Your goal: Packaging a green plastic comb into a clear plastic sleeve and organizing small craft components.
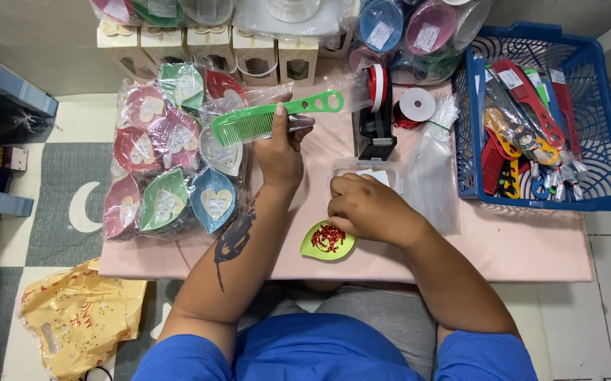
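The left hand (279, 152) is clamped on a bright green wide-tooth plastic comb (277, 116), held up over the middle of the pink-covered low table (517, 247), gripped around the spine where teeth meet handle, with a crinkly clear plastic sleeve (319, 95) bunched round it. I'd guess the comb is light and stiff, a bit slick inside that film, so pinching the flat handle near its punched holes looks like the safest grip, not the teeth. The right hand (369, 208) is curled, fingertips down by a small lime-green leaf-shaped dish (326, 241) of tiny red bits near the table's front edge; can't tell if it's pinching anything. Glossy bagged heart dishes (164, 166) fill the left edge, a blue plastic lattice basket (608, 127) of combs the right.
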